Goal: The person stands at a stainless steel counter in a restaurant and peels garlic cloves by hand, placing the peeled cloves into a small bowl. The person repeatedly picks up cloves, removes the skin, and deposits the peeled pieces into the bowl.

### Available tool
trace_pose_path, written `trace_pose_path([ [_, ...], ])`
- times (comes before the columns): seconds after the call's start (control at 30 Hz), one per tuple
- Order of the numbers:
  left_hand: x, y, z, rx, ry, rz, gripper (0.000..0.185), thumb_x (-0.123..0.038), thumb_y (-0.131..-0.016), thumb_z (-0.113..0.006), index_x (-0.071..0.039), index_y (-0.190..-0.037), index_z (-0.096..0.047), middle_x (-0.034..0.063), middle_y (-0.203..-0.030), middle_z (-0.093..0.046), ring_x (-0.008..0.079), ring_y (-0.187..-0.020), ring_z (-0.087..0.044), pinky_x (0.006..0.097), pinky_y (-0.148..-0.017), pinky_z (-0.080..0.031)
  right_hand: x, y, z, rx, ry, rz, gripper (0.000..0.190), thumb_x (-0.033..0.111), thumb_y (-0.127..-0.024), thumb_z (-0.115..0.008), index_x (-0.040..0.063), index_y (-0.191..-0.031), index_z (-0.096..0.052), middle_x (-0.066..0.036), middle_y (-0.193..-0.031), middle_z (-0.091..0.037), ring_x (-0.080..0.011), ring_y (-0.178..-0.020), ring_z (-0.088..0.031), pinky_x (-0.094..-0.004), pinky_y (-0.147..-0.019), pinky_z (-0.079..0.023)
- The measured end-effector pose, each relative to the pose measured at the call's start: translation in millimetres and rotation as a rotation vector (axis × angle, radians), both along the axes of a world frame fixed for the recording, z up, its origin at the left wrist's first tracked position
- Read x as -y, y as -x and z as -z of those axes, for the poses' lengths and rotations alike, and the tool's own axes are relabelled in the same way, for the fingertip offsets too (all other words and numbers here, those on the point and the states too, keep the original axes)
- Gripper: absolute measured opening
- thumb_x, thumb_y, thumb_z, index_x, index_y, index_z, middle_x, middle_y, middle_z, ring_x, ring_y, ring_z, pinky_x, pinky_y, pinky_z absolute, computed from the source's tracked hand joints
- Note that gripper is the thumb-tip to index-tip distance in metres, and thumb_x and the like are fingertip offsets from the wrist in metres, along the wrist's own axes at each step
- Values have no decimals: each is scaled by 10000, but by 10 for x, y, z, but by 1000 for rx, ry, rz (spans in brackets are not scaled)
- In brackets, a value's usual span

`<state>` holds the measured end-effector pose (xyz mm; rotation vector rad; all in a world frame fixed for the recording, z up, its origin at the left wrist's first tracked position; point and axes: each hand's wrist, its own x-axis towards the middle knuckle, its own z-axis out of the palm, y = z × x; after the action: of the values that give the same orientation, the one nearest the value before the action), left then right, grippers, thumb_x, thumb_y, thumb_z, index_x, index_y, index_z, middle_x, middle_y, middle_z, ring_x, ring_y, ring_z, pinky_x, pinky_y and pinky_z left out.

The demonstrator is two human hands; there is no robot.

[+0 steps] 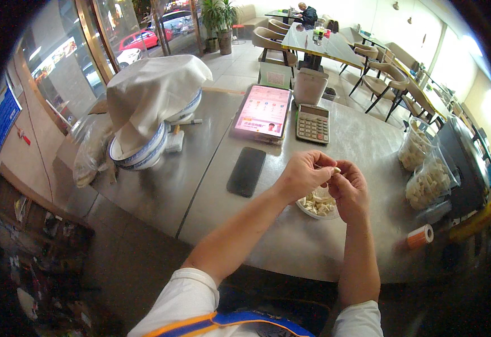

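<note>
My left hand [303, 173] and my right hand [351, 190] meet fingertip to fingertip above a steel-topped counter [212, 202]. Between their thumbs and forefingers is a small pale piece [337, 170], too small to identify, which both hands pinch. Right below them stands a round, light-coloured bowl [324, 217] holding many whitish, chunky pieces [318, 203]. My right hand hides part of that bowl. A dark smartphone [246, 172] lies on the counter to the left of my left hand, its screen black.
Beyond the hands are a calculator [313, 124] and a lit tablet [263, 110]. White cloth [157, 88] covers blue-and-white bowls [139, 149] at left. Plastic tubs [430, 185] of pale pieces and a label roll [420, 236] stand right. A person [308, 15] sits far back.
</note>
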<state>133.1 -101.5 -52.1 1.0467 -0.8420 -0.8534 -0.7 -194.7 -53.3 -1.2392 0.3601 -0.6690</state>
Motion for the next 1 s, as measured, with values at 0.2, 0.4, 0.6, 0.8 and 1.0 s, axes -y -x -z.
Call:
trace_pose_path([
  [0.2,-23,-15,35,274,-113,-128,175,-109,-818,-743,11,-896,-642,64,-807,-682,107,-749,-623,286,-661,-529,2,39,67,-167,488,176,59,17,-918,-635,11,-976,-628,-31,-847,-623,-89,-691,-558,-255,-596,-458],
  [0.4,-72,-1,-26,472,-160,-163,188,-129,-804,-757,-15,-841,-612,72,-758,-675,127,-732,-629,310,-652,-527,-39,63,26,-343,1029,441,51,22,-855,-650,10,-896,-623,-21,-815,-598,-83,-707,-566,-263,-599,-465],
  [0.6,-25,18,29,198,-54,-133,155,-104,-896,-739,-12,-927,-618,51,-841,-680,85,-751,-617,248,-675,-534,112,23,46,-151,282,188,96,46,-916,-623,14,-1007,-621,-7,-853,-607,-75,-695,-535,-239,-610,-434],
  [0.8,4,-11,72,206,-92,-55,159,-84,-904,-720,-7,-955,-591,57,-870,-668,92,-714,-618,255,-622,-531,-12,-1,86,-162,421,189,115,-15,-921,-601,-14,-1030,-639,-23,-917,-656,-92,-763,-599,-244,-687,-511],
  [1.0,-74,-70,-39,-63,-169,176,190,-14,-840,-655,7,-1000,-555,44,-772,-599,120,-618,-591,273,-520,-479,-53,96,-36,-288,796,265,167,-55,-803,-666,13,-955,-656,-59,-824,-633,-105,-729,-608,-282,-660,-526],
])
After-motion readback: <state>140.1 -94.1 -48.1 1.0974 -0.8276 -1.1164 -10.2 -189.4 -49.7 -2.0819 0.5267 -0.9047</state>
